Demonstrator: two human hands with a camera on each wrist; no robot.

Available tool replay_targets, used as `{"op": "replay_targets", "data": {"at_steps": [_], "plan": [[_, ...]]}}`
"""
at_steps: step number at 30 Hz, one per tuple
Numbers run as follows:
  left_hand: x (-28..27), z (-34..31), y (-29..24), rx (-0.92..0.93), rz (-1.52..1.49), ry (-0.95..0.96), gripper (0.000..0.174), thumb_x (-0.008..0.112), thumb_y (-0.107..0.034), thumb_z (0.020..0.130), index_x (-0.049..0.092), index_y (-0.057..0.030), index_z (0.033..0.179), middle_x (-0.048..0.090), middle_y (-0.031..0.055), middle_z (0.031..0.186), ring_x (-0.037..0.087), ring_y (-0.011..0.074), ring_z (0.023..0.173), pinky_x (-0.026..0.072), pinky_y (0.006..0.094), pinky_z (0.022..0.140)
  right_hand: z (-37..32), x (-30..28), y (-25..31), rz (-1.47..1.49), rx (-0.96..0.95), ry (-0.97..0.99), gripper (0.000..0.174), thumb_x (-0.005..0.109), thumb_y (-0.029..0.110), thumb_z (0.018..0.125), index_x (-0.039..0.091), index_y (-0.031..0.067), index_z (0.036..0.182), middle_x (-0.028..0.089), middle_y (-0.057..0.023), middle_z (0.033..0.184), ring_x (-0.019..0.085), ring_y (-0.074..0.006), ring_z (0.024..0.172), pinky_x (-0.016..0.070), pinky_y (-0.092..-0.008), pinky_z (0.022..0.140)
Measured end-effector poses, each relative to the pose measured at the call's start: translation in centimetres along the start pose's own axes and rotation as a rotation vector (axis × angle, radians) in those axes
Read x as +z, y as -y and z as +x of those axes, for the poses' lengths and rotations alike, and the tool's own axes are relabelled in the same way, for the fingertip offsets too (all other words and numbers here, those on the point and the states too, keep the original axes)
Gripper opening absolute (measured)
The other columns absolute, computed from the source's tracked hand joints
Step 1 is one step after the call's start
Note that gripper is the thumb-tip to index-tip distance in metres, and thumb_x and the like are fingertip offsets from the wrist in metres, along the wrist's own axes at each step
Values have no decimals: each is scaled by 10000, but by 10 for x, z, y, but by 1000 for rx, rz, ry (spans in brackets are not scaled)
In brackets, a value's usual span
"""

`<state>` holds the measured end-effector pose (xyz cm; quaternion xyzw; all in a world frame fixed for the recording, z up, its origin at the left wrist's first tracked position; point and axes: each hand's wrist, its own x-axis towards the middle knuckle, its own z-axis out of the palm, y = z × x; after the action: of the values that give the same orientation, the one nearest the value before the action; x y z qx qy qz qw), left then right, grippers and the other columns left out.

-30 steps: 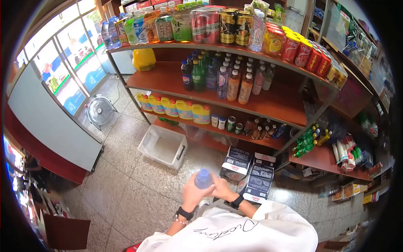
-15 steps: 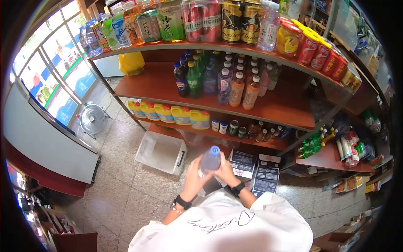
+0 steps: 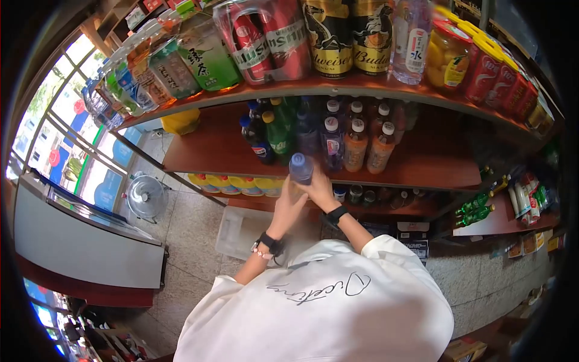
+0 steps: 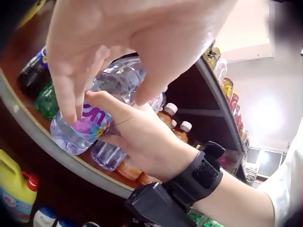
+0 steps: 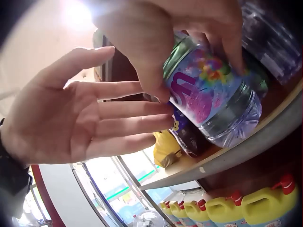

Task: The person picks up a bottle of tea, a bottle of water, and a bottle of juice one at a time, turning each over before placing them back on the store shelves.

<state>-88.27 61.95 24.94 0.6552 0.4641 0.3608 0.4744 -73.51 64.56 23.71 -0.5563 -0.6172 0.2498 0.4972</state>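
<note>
A clear plastic drink bottle [image 3: 301, 172] with a blue cap is held at the edge of the middle shelf [image 3: 229, 151]. My right hand [image 3: 319, 188] grips it, with thumb and fingers round its body. In the right wrist view the bottle [image 5: 206, 90] tilts, its label purple and pink. My left hand [image 3: 289, 208] is beside it; the right wrist view has this left hand [image 5: 80, 120] with fingers straight, tips close to the right thumb. Just behind stand a similar clear bottle [image 3: 332, 145], orange drink bottles [image 3: 356, 148], a green bottle [image 3: 278, 136] and a dark cola bottle [image 3: 259, 145].
Overhead, the top shelf's edge [image 3: 338, 88] carries beer cans [image 3: 327, 36], tea bottles and canned drinks. Yellow jugs [image 3: 238, 186] line the lower shelf. A white plastic bin [image 3: 226, 235] sits on the floor, and a fan [image 3: 146, 198] stands at the left.
Both hands have gone forward and up, bringing the bottle from in front of the body to the middle shelf. The left hand has loosened from it. The view has come nearer the shelves.
</note>
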Motion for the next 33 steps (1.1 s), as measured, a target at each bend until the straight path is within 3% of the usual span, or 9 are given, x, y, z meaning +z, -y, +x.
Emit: {"op": "replay_targets", "data": {"at_steps": [10,12,15,21,24,26,28,32,33], "plan": [[3,68,70,60,-121,-47,708,615,-149,908,215,-4,1475,436,209,1404,485,283,1271,404,356,1038,33,19,-31,-7,-27,-4,814,746,203,788,281,-18,1418,460,-252,1351,454,-398,1260,368,-409,1054],[9,71,68,97,-204,-62,711,616,-164,909,216,10,1470,431,204,1409,467,274,1282,394,355,1043,28,9,1,19,-34,-119,536,638,79,817,414,-20,1294,521,-238,1217,531,-390,1121,440,-423,934],[8,75,49,137,-312,-57,717,620,-182,907,219,35,1459,423,195,1417,436,255,1303,380,349,1049,20,13,0,-82,-111,-172,460,571,27,840,425,-21,1274,504,-242,1221,527,-378,1119,433,-418,935],[8,81,39,100,-309,-12,715,613,-150,898,214,30,1463,411,180,1426,431,240,1300,386,343,1045,26,33,-37,280,44,-55,495,565,20,833,392,-27,1294,502,-216,1219,510,-356,1146,405,-411,976],[7,85,28,85,-331,9,725,596,-121,890,195,3,1481,396,181,1439,429,248,1303,391,348,1047,30,41,-38,166,-101,-241,534,571,14,824,359,-27,1312,505,-207,1206,516,-347,1135,405,-403,976],[8,88,40,130,-337,-25,715,631,-223,884,266,42,1439,402,174,1414,466,256,1249,401,338,1013,31,39,-36,154,-98,-242,562,582,-5,806,348,-18,1317,492,-202,1211,527,-322,1116,430,-387,945],[5,88,53,101,-162,-9,751,594,-127,872,182,-4,1488,415,180,1429,444,242,1290,390,342,1044,27,35,-30,305,67,-113,582,605,-9,786,354,-15,1311,478,-195,1225,533,-301,1106,449,-376,920],[7,100,55,133,-154,-14,771,575,-132,863,155,2,1494,447,185,1405,480,221,1242,414,318,1001,35,43,-47,185,-57,-198,597,622,-11,772,359,-12,1309,478,-187,1217,542,-286,1093,463,-366,901],[6,102,58,149,-153,-14,777,570,-134,860,146,9,1495,457,184,1398,491,215,1226,419,310,987,35,44,-50,288,15,-135,729,609,-20,769,240,-10,1398,395,-200,1337,444,-288,1216,393,-366,996]]}}
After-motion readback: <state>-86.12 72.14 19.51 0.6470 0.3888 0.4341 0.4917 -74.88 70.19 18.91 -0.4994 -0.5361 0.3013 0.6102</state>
